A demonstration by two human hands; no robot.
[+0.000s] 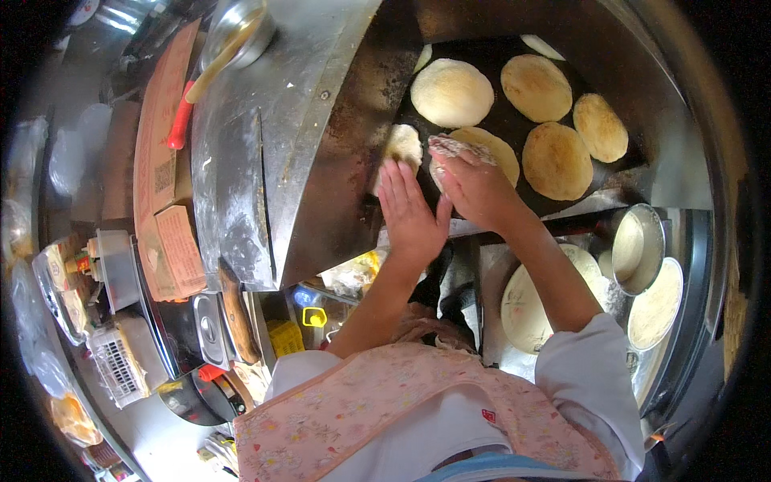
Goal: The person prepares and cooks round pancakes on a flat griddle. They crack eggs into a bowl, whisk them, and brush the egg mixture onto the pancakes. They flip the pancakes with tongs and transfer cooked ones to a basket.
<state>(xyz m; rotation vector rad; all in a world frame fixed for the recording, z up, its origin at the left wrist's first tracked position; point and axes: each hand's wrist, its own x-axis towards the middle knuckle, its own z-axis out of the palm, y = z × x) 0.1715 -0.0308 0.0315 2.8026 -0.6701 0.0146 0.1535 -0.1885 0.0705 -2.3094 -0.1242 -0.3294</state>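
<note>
Several round flatbreads lie on a dark griddle. My left hand [412,214] has its fingers together and flat, the fingertips on the lower part of a pale flatbread [405,143] by the griddle's left wall. My right hand [473,181], its fingers coated in dough or flour, is over another flatbread [506,156] and partly hides it; whether it touches the bread cannot be told. A puffed pale flatbread [452,93] lies above it. Browned flatbreads [557,161] lie to the right.
A metal bowl [265,45] with a wooden-handled utensil stands on the steel counter [241,150] at left, beside opened cardboard [158,175]. At lower right are a metal bowl [653,253], a dish of flour-like powder [656,304] and a round pale board [521,313].
</note>
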